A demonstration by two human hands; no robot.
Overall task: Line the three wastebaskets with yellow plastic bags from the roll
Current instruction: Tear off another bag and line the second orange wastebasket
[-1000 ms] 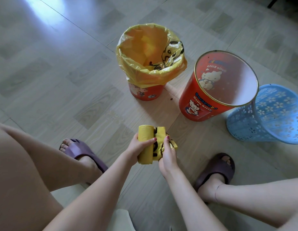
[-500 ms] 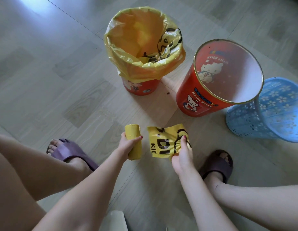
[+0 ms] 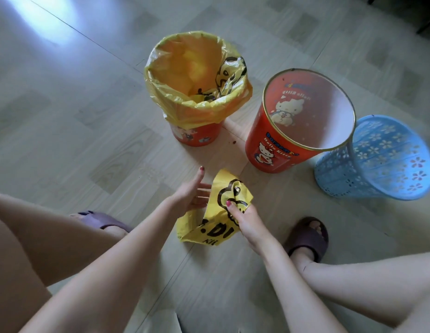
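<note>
My legs: both cut off by the lower frame edges; one purple slipper [image 3: 307, 236] shows in full, the other [image 3: 101, 219] is partly hidden behind my left forearm.
My right hand [image 3: 247, 219]: thumb and fingers pinched closed on the loose yellow bag [image 3: 221, 210], near its middle.
My left hand [image 3: 192, 193]: fingers spread wide, palm toward the bag's left edge; actual contact cannot be determined, fingertips are behind the plastic.
Loose bag: one, crumpled, held just above the floor [image 3: 89, 140]; black print only partly legible.
Roll: not visible from this view.
Wastebaskets: three, beyond my hands.
Lined red basket [image 3: 197, 135]: far left, a yellow liner [image 3: 197, 75] folded over its rim; lower wall only is exposed.
Bare red basket [image 3: 269, 150]: centre, no liner, cartoon print.
Blue basket [image 3: 389, 162]: right, perforated, its near-left rim hidden behind the bare red basket.
Yellow bags: two counted.
</note>
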